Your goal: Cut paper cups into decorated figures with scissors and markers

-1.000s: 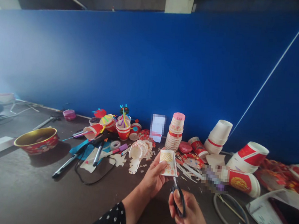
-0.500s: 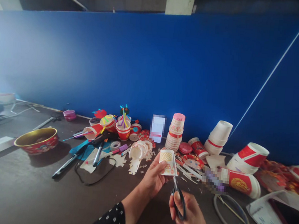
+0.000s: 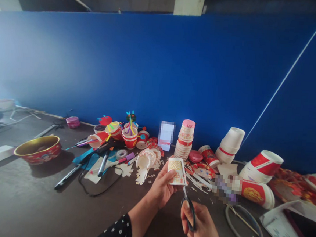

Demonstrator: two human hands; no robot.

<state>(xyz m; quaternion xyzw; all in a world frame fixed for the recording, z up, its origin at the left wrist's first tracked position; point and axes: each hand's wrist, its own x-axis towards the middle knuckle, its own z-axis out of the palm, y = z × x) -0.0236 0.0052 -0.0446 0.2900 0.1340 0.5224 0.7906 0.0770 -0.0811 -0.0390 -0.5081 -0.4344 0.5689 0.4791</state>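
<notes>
My left hand (image 3: 165,183) is closed on a white paper cup (image 3: 177,174) printed with a gold lattice band and a flower pattern, its thumb pressed on the near side. In my right hand (image 3: 197,223) is a pair of scissors (image 3: 191,213) with dark handles. Their blades point up at the cup's lower right edge, where a narrow strip appears to stand slightly apart. Just behind the cup rises a stack of paper cups (image 3: 184,141) with a pink top. White paper strips (image 3: 200,182) lie to its right.
A gold-lined red bowl (image 3: 37,148) stands at the left. Decorated cups (image 3: 130,136), a tape roll (image 3: 121,154) and a glue gun (image 3: 110,144) crowd the middle. At right are white cups (image 3: 232,139), red cups (image 3: 256,193), a clear ring (image 3: 244,227) and a phone (image 3: 307,231).
The right hand and scissors have shifted very slightly around the cup's lower edge. The whole view has moved a touch; the hold on the cup and scissors stays the same.
</notes>
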